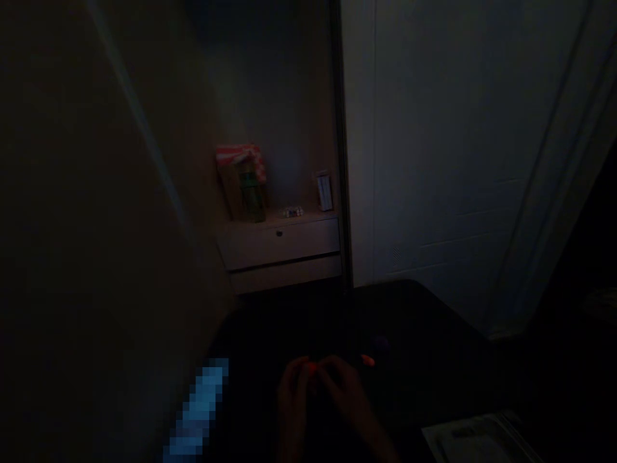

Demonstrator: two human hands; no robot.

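My left hand (292, 386) and my right hand (343, 384) meet over the dark surface low in the head view. Between their fingertips is a small bright orange-red piece (312, 367), mostly covered by the fingers; its kind is too dark to make out. The fingers of both hands are closed on it. Just right of my right hand lies a second orange piece (367, 360), apart from the fingers. Behind that one, a small purple lump (380, 342) shows faintly.
The room is very dark. Ahead stands a drawer unit (308, 236) bearing a green bottle (251, 196), a red-and-white patterned item (238, 154) and a small box (324, 191). A pale flat sheet or booklet (475, 440) lies front right. A bluish blurred patch (197, 411) is at left.
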